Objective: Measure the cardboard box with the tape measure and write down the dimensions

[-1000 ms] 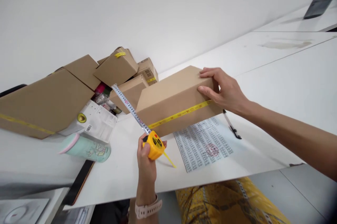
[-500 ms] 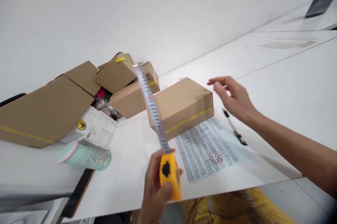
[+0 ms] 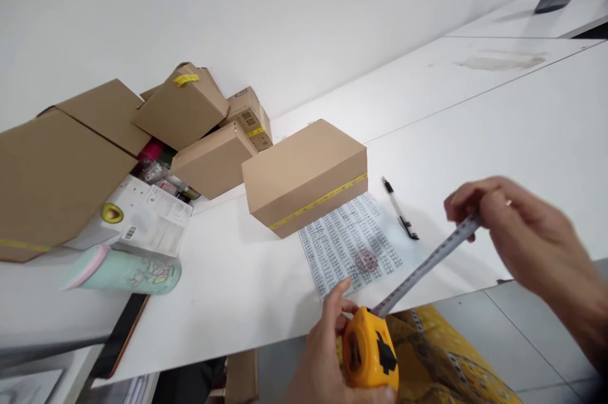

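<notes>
1. From my end, the main risk I judge is the tape blade [image 3: 427, 265] slipping from the right hand [image 3: 527, 239]: if that pinch loosened with no lock set, the spring could snap the strip back towards the left fingers. I cannot tell whether the lock is on.
2. The blade spans the gap between both sets of fingers, so pulling them unevenly could twist or kink it.
3. A low sweep beyond the left fingertips could drag the printed sheet [image 3: 351, 252]; the left index finger overlaps its near corner in my view, and I cannot tell whether they touch. The pen [image 3: 399, 209], beyond and left of the right fingers, might roll if knocked.
4. My left hand [image 3: 327, 353] is wrapped round the yellow tape measure case [image 3: 370, 353], thumb along its near side, fingers curled against its left, spread only by the case's width.
5. My right fingers are narrow, thumb and fingertips pinching the blade near its far end; the very tip is hard to make out.
6. The cardboard box [image 3: 308, 176] sits farther out than the left fingertips, well apart from both hands.
</notes>
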### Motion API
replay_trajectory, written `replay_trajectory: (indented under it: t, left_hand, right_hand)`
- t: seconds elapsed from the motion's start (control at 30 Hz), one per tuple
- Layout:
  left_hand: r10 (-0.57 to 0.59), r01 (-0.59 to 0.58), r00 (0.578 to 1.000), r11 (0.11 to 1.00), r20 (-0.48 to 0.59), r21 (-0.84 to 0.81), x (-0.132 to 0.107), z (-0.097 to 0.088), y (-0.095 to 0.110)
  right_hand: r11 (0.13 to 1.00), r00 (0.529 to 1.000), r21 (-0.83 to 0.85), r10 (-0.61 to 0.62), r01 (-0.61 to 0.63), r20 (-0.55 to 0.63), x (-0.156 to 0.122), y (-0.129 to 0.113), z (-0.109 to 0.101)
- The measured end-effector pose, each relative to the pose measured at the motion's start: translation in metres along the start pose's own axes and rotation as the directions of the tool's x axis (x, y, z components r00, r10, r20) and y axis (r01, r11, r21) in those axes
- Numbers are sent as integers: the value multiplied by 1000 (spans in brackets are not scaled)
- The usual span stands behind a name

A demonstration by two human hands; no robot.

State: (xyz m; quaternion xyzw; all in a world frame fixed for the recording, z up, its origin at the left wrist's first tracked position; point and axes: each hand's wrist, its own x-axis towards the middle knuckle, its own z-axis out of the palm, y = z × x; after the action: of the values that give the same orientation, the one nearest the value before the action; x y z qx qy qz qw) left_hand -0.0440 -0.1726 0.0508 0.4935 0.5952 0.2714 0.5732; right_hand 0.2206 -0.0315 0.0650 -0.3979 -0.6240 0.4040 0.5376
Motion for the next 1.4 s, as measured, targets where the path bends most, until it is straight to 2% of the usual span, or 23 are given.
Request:
replay_trajectory:
  t: [0.07, 0.17, 0.23, 0.3, 0.37, 0.43, 0.47, 0.5, 0.53, 0.6, 0.67, 0.73, 0.77, 0.83, 0.87, 0.9, 0.93, 0.97, 1.03, 1.1, 1.17, 1.27, 1.4]
  left_hand:
    - [42, -44, 998, 999, -35, -32, 3, 7, 3]
    - [149, -148, 983, 989, -104, 9, 3, 10, 8]
    - [283, -263, 937, 957, -203, 123, 2, 3, 17]
    - [466, -383, 820, 878, -332, 287, 5, -12, 34]
    - [636, -444, 640, 764, -432, 467, 15, -32, 59]
    - [742, -430, 486, 663, -462, 613, 34, -54, 87]
    - [772, -396, 439, 626, -460, 672, 46, -64, 100]
    - [776, -337, 415, 616, -475, 712, 60, -75, 112]
    - [771, -265, 423, 608, -476, 749, 73, -84, 123]
    - [746, -126, 482, 578, -460, 806, 100, -101, 136]
    - [714, -41, 550, 542, -434, 839, 121, -113, 140]
    - [737, -4, 534, 492, -414, 871, 132, -116, 137]
    - [784, -6, 479, 453, -395, 892, 134, -113, 132]
    - [909, -82, 303, 324, -286, 943, 131, -98, 119]
    - [955, -163, 220, 239, -201, 957, 128, -87, 110]
    - [979, -282, 176, 151, -104, 948, 125, -74, 100]
    - [981, -415, 193, 93, -12, 905, 122, -60, 89]
    - [959, -533, 270, 79, 81, 843, 121, -48, 79]
    - [845, -642, 480, 154, 236, 752, 124, -29, 60]
    - [656, -619, 677, 264, 333, 740, 131, -20, 46]
    - [477, -550, 798, 329, 368, 767, 140, -19, 39]
    - [345, -505, 853, 351, 392, 789, 151, -23, 37]
    - [342, -503, 854, 346, 393, 792, 157, -20, 36]
  right_hand:
    - [991, 993, -134, -12, 28, 115, -19, 8, 10]
    - [986, 943, -139, -46, 96, 329, -31, 16, 27]
    - [977, 955, -204, -6, 69, 296, -22, 23, 30]
    - [919, 985, -390, 112, -53, 131, -2, 35, 26]
    - [764, 974, -614, 225, -199, -36, 23, 50, 20]
    - [597, 951, -763, 301, -246, -71, 44, 64, 18]
    - [529, 946, -817, 320, -228, -56, 51, 70, 18]
    - [480, 945, -858, 327, -186, -22, 56, 75, 20]
    - [446, 945, -885, 325, -134, 21, 58, 79, 23]
    - [412, 944, -910, 318, -50, 92, 59, 84, 26]
    - [437, 941, -899, 314, -26, 126, 56, 85, 24]
    - [562, 946, -822, 306, -89, 107, 51, 85, 16]
    - [662, 950, -734, 303, -149, 80, 47, 85, 10]
    - [860, 947, -427, 321, -281, 22, 40, 83, -5]
    - [916, 942, -234, 336, -326, 4, 36, 83, -13]
    - [938, 939, -48, 345, -345, -4, 33, 82, -20]
    - [936, 941, 106, 338, -336, -5, 30, 82, -26]
    - [923, 945, 215, 327, -319, -5, 27, 82, -31]
    - [905, 951, 313, 310, -289, -18, 24, 83, -37]
    - [906, 952, 324, 302, -273, -41, 23, 84, -36]
    - [910, 951, 318, 301, -266, -66, 25, 84, -33]
    - [902, 936, 295, 347, -315, -61, 28, 82, -25]
    - [836, 901, 344, 422, -428, 96, 27, 77, -9]
